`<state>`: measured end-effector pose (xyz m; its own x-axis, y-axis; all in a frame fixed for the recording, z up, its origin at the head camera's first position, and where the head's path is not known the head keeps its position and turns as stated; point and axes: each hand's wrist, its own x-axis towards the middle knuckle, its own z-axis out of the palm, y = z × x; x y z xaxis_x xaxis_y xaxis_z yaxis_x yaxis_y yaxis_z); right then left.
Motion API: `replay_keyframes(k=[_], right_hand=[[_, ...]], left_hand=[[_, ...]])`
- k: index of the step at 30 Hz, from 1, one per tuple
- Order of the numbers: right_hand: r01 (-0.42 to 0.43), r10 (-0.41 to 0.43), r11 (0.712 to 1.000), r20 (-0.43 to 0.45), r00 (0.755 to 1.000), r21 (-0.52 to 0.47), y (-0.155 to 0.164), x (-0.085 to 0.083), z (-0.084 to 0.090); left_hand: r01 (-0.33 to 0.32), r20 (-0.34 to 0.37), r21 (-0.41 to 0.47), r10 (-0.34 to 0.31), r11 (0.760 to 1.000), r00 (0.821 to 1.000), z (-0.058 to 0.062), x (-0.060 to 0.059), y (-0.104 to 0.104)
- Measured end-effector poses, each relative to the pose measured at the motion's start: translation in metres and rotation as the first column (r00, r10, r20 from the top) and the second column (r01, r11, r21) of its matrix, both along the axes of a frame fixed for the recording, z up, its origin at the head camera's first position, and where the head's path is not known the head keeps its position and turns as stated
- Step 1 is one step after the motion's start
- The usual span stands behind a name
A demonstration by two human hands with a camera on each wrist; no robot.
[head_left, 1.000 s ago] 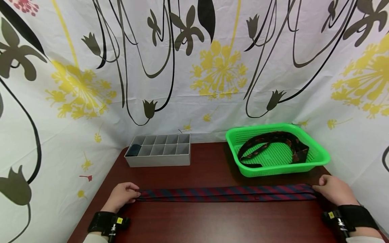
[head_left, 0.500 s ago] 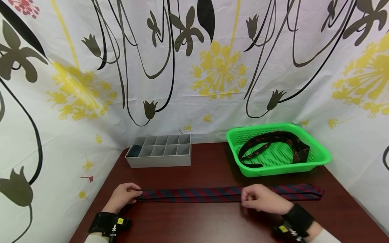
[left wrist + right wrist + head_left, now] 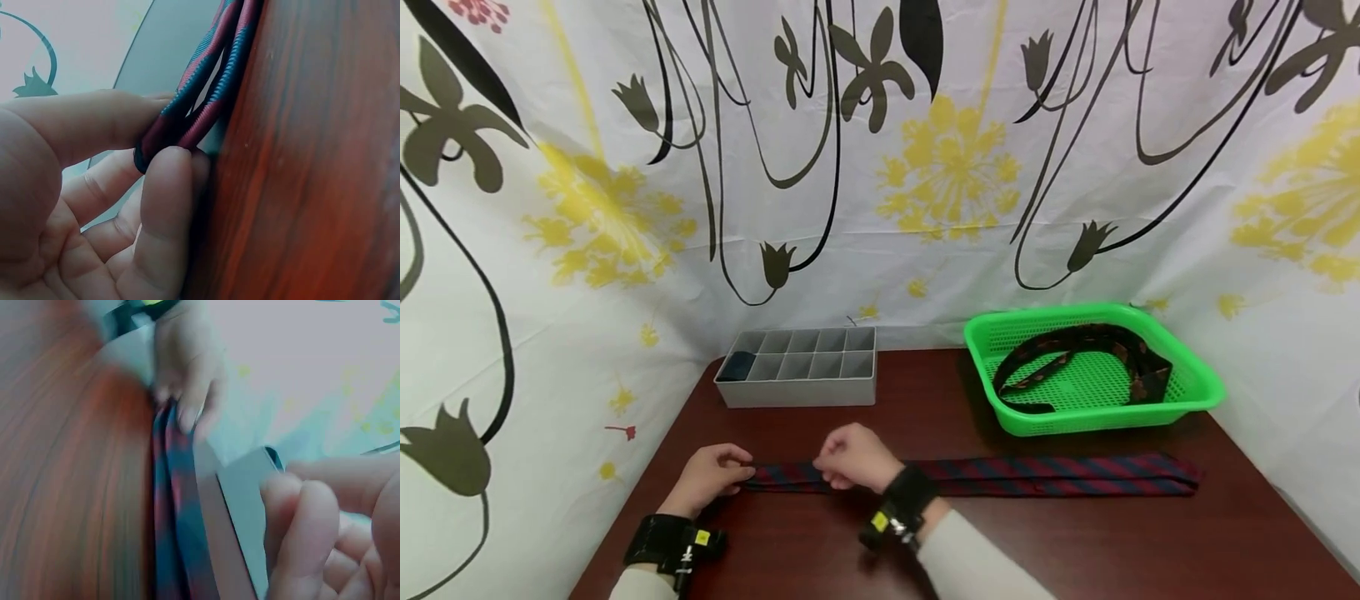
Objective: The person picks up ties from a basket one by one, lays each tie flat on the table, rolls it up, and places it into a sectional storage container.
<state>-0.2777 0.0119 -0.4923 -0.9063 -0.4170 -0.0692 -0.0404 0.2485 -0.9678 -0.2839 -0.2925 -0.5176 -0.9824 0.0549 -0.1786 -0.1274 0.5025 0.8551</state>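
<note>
Flat on the glossy wooden table (image 3: 1075, 542), the woven striped tie's (image 3: 1045, 475) folded end is pinched by the left hand (image 3: 706, 477), while the right hand (image 3: 850, 458) is loosely curled above it, apparently holding nothing.

Item count on the desk (image 3: 1075, 550):
- Hands: two, the left hand (image 3: 707, 479) and the right hand (image 3: 853, 458), both near the front-left edge.
- Ties: two. One striped tie (image 3: 1052, 476) along the front edge; one dark tie (image 3: 1078, 354) in the basket.
- Baskets: one green basket (image 3: 1195, 392), rear-right corner.
- Divided trays: one grey tray (image 3: 797, 392), rear-left corner.
</note>
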Motion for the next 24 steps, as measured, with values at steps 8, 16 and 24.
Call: replay_keyframes(k=[8,16,24], right_hand=[[0.163,-0.158,0.979,-0.049,0.986,0.121,-0.052,-0.003,-0.025],[0.275,-0.130,0.872,-0.351,0.927,0.405,-0.055,-0.009,-0.033],[0.209,-0.082,0.890,-0.310,0.947,0.405,-0.053,-0.015,-0.030]], left_hand=[[-0.023,-0.022,-0.022,0.023,0.999,0.999,-0.006,0.000,0.020],[-0.032,-0.033,-0.043,0.031,0.999,0.999,-0.001,0.004,0.015],[-0.048,-0.054,-0.048,0.045,0.998,0.997,0.001,0.004,0.006]])
